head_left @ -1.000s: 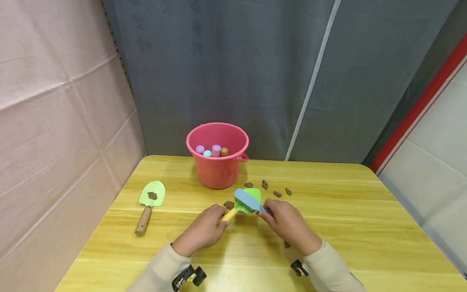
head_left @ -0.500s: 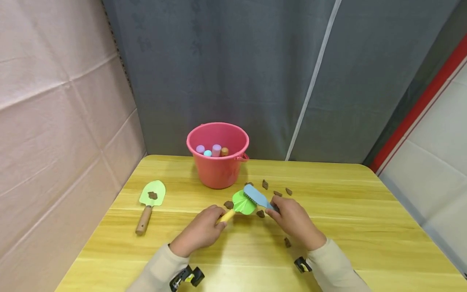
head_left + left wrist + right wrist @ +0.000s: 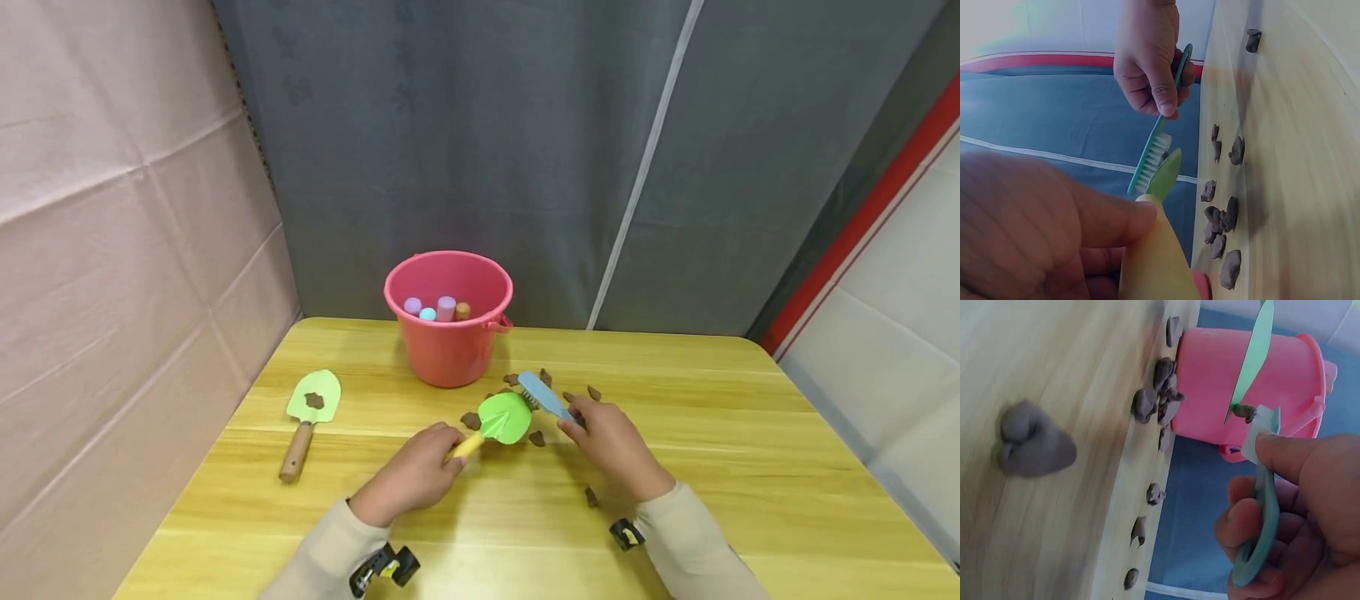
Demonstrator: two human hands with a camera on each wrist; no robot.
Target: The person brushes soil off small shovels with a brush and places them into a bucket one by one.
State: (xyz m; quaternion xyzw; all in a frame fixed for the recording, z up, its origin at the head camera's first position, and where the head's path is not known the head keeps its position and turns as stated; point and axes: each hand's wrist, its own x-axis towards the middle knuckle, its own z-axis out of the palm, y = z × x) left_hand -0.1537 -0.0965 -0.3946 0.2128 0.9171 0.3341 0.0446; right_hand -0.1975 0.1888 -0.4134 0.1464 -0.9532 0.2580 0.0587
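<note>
My left hand [image 3: 416, 471] grips the yellow handle of a small green shovel [image 3: 504, 418], its blade held above the table. In my right hand [image 3: 618, 450] is a blue brush [image 3: 543, 394], its bristles [image 3: 1155, 161] right at the blade's right edge. The right wrist view shows a small brown clay lump [image 3: 1245, 412] between the blade's edge and the bristles. Several brown clay lumps lie below on the table, one [image 3: 537, 438] just right of the shovel, another [image 3: 471, 421] left of it. The fingers of my right hand curl round the brush handle [image 3: 1266, 519].
A pink bucket [image 3: 450, 354] with several coloured cylinders inside stands behind the shovel. At the left lies a pale green trowel [image 3: 318, 387] with a wooden handle and a brown lump on its blade. The wooden table [image 3: 750, 467] meets a grey curtain [image 3: 480, 150] at the back.
The brush has moved right across the shovel blade, from over its middle to its right edge. More lumps show behind the blade. The left hand has barely moved.
</note>
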